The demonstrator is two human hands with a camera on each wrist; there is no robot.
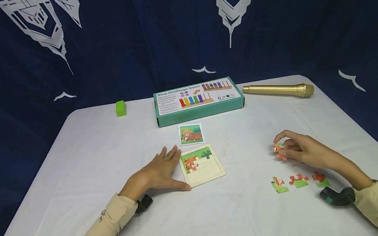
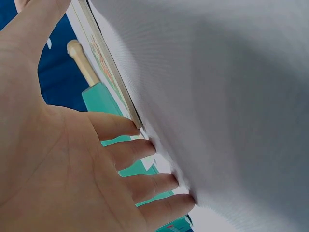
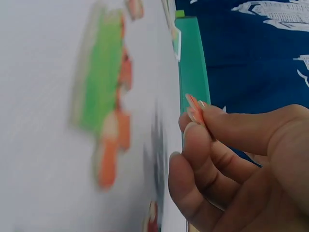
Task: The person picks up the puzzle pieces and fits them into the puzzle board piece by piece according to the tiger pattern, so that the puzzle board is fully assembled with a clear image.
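Observation:
A wooden puzzle tray [image 1: 205, 171] lies mid-table, with tiger-face and green leaf pieces fitted along its upper part and left side. My left hand [image 1: 162, 173] rests at the tray's left edge, fingers spread and thumb at the lower left corner. Over to the right, my right hand [image 1: 304, 149] pinches an orange puzzle piece [image 1: 279, 152] between thumb and fingers, just above the cloth. In the right wrist view that puzzle piece [image 3: 195, 110] is seen nearly edge-on. Below that hand lie three loose pieces: one [image 1: 279, 185] at left, one [image 1: 299, 180] in the middle, one [image 1: 320, 179] at right.
A tiger picture card [image 1: 191, 134] lies behind the tray. Farther back stand a green game box [image 1: 200, 112] and a small green block [image 1: 120, 108]. A gold microphone [image 1: 276, 90] lies at the back right, near the table's far edge.

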